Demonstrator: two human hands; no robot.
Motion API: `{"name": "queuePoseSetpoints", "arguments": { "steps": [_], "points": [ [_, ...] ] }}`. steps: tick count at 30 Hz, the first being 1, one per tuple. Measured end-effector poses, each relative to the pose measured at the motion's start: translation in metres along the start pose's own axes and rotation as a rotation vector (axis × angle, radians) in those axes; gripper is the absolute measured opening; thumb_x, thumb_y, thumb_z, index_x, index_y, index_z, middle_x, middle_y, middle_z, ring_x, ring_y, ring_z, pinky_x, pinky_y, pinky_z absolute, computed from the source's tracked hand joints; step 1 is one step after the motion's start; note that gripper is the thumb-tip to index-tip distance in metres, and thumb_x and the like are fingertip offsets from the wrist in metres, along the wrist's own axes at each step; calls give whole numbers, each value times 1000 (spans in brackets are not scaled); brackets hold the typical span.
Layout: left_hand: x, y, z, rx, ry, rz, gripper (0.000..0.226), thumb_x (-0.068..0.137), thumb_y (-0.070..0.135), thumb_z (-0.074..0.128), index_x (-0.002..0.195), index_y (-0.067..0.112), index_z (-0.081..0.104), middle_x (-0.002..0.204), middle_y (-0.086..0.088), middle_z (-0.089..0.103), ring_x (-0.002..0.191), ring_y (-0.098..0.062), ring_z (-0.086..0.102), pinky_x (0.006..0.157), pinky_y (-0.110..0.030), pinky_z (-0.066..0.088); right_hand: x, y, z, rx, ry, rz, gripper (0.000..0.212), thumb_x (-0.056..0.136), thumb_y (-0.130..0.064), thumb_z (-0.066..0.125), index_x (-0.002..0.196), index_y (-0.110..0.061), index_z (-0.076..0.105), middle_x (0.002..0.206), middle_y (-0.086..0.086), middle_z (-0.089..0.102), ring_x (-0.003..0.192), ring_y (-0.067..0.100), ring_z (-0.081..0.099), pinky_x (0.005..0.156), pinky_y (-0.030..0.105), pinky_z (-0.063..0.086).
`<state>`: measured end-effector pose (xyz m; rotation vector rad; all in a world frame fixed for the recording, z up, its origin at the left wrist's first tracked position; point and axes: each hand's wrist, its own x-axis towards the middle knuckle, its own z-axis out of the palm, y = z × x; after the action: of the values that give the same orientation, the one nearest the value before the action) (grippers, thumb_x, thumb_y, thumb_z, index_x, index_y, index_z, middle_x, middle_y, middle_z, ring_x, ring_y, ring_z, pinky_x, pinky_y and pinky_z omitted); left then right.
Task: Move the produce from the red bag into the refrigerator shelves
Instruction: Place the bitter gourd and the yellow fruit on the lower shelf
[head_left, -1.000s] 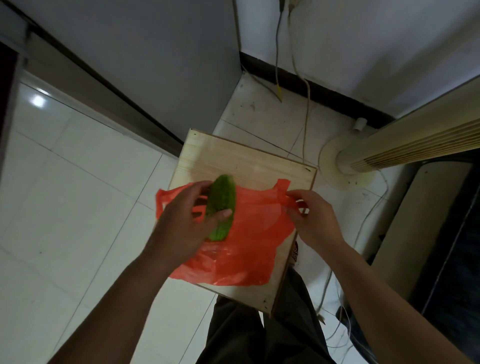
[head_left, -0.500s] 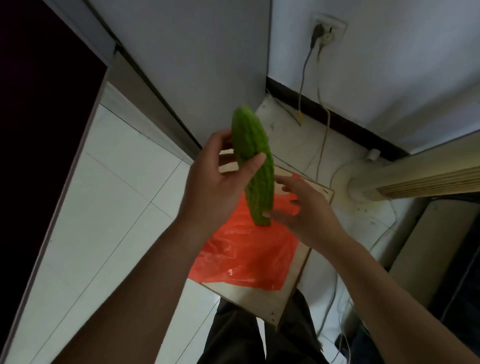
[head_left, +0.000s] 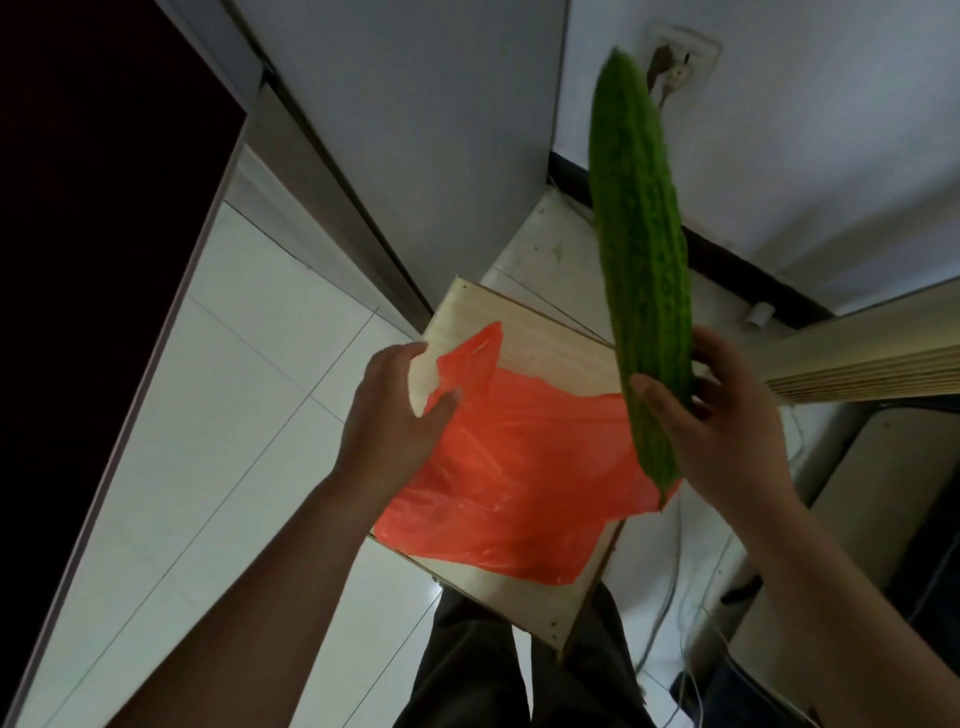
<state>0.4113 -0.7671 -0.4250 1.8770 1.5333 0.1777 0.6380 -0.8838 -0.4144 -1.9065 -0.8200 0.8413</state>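
Note:
A long bumpy green bitter gourd (head_left: 641, 260) stands almost upright in the air, with my right hand (head_left: 717, 415) gripping its lower part. The red plastic bag (head_left: 519, 467) lies crumpled on a light wooden stool top (head_left: 524, 332) below. My left hand (head_left: 395, 415) rests at the bag's left handle, thumb on the plastic, fingers apart. What remains inside the bag is hidden. The grey refrigerator door (head_left: 415, 130) rises behind the stool and looks closed.
A pale standing fan (head_left: 857, 358) leans at the right, its cables trailing over the floor. A wall socket (head_left: 680, 57) with a plug sits behind the gourd. White floor tiles (head_left: 234, 415) lie to the left, beside a dark panel (head_left: 93, 208). My legs are under the stool.
The gourd came up out of the bag in my left hand and passed to my right hand, which lifts it higher. My left hand dropped back to the bag's handle.

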Motion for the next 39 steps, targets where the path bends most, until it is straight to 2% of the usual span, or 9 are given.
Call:
{"name": "queuePoseSetpoints", "arguments": {
  "steps": [3, 6, 9, 12, 17, 23, 30, 34, 39],
  "points": [
    [-7, -39, 14, -7, -55, -213, 64, 84, 39, 63, 138, 18, 37, 142, -4, 39, 128, -18, 40, 95, -27, 34, -14, 13, -3, -1, 21, 48, 47, 80, -25, 66, 124, -27, 50, 104, -23, 55, 87, -12, 53, 61, 4, 47],
    [-19, -68, 30, -5, -180, -361, 66, 85, 39, 61, 140, 12, 36, 144, -12, 39, 132, -23, 38, 104, -35, 34, -29, 21, 2, 55, 8, 80, 50, 74, -35, 64, 121, -31, 50, 104, -23, 58, 90, -9, 59, 72, 15, 53],
    [-33, -80, 40, -25, -243, -409, 58, 88, 34, 59, 136, 7, 41, 137, -14, 48, 122, -25, 48, 89, -29, 39, -36, 23, 5, 159, 35, 76, 63, 69, -54, 66, 123, -24, 51, 109, -12, 63, 100, 7, 64, 80, 36, 57],
    [-42, -91, 46, -64, -274, -441, 48, 86, 30, 62, 127, 9, 50, 121, -9, 58, 100, -18, 55, 76, -28, 41, -35, 14, 3, 213, 84, 20, 80, 65, -66, 64, 127, -17, 49, 112, -10, 62, 103, 10, 63, 80, 32, 57],
    [-42, -106, 54, -62, -285, -468, 60, 74, 41, 68, 124, 12, 52, 115, -7, 61, 99, -20, 60, 81, -37, 51, -32, 10, -4, 168, 50, 27, 62, 70, -50, 62, 125, -24, 49, 107, -21, 62, 99, 3, 64, 73, 22, 56],
    [-37, -104, 67, -26, -296, -510, 83, 76, 44, 69, 142, 12, 30, 132, -13, 53, 118, -32, 53, 92, -41, 47, -53, 68, 4, -152, -112, 232, 54, 78, -30, 68, 128, -27, 48, 111, -9, 61, 93, 5, 62, 69, 21, 54],
    [1, -87, 82, -9, -272, -344, 77, 75, 41, 72, 139, 15, 36, 131, -4, 56, 117, -24, 54, 84, -29, 42, -63, 99, 15, -151, -96, 377, 55, 80, -28, 69, 131, -27, 48, 105, -17, 59, 86, -3, 58, 69, 22, 53],
    [32, -61, 78, -54, -238, -181, 75, 79, 36, 71, 141, 19, 34, 141, -4, 46, 126, -25, 47, 98, -38, 42, -61, 96, 15, -136, -85, 363, 48, 82, -26, 68, 126, -30, 50, 99, -24, 56, 89, 0, 59, 77, 29, 55],
    [43, -27, 64, -24, -139, 7, 67, 84, 33, 67, 141, 21, 35, 146, -2, 38, 132, -19, 38, 104, -32, 33, -64, 87, 4, -108, -3, 347, 55, 81, -27, 68, 128, -41, 43, 99, -24, 57, 86, -3, 59, 69, 16, 52]
  ]
}}
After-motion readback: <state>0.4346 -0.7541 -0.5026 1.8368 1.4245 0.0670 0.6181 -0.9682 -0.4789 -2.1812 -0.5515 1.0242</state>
